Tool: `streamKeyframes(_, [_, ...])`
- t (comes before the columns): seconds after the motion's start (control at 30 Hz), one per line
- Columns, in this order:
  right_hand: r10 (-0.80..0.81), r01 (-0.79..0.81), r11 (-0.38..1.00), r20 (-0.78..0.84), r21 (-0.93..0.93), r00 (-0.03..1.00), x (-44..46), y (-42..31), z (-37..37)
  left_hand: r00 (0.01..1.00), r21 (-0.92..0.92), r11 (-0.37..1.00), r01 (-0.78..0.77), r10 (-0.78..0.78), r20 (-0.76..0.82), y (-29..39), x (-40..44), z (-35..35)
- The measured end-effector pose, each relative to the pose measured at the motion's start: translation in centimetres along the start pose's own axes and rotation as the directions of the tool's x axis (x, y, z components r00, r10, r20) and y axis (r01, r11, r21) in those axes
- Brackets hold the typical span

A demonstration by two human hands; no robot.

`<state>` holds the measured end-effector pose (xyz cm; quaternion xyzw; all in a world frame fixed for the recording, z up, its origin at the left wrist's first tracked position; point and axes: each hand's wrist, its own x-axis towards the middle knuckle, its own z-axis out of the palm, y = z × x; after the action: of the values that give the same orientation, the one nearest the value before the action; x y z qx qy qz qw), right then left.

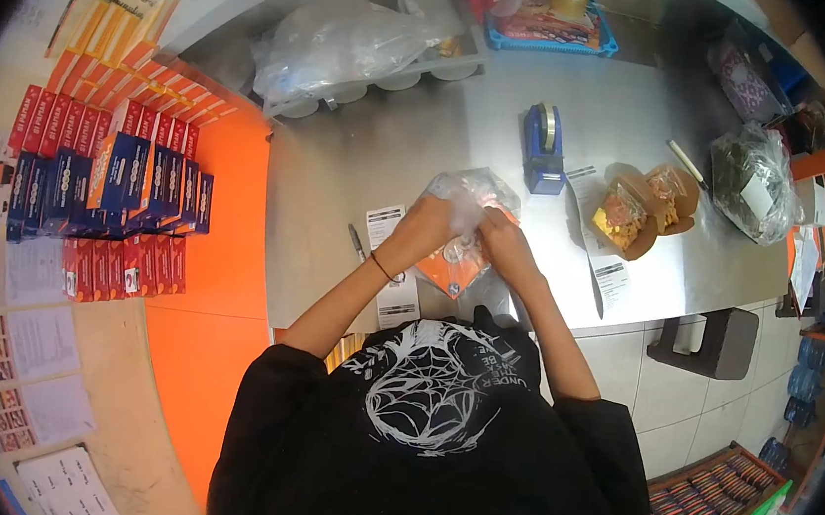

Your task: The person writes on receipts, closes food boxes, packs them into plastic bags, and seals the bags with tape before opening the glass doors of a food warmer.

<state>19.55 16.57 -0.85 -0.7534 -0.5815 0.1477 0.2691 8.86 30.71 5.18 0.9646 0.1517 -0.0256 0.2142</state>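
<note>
In front of my chest, over the steel counter, is a clear plastic bag [494,192] with something orange [453,273] inside. My left hand [423,229] pinches the bag's gathered top from the left, its fingers closed. From the other side my right hand [507,243] also grips the bunched plastic, close against the left. The fingertips are partly hidden by the plastic. Left of the hands lie a paper slip [396,301] and a dark pen [356,242]. A blue tape dispenser [544,151] stands just beyond the bag.
Right of the hands lie a long knife [587,250], a printed slip [613,277] and an open food box [625,218]. Farther right sits a filled plastic bag [750,181]. A blue tray [552,43] and a bag-covered container rack [360,84] occupy the back. Stacked boxes [122,180] stand left.
</note>
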Motion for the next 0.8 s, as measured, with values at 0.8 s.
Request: streamKeyframes(0.8, [0.392, -0.189, -0.013, 0.179, 0.982, 0.902, -0.2, -3.6, 2.3, 0.881, -0.985, 0.011, 0.172, -0.448, 0.149, -2.5, -3.6, 6.2])
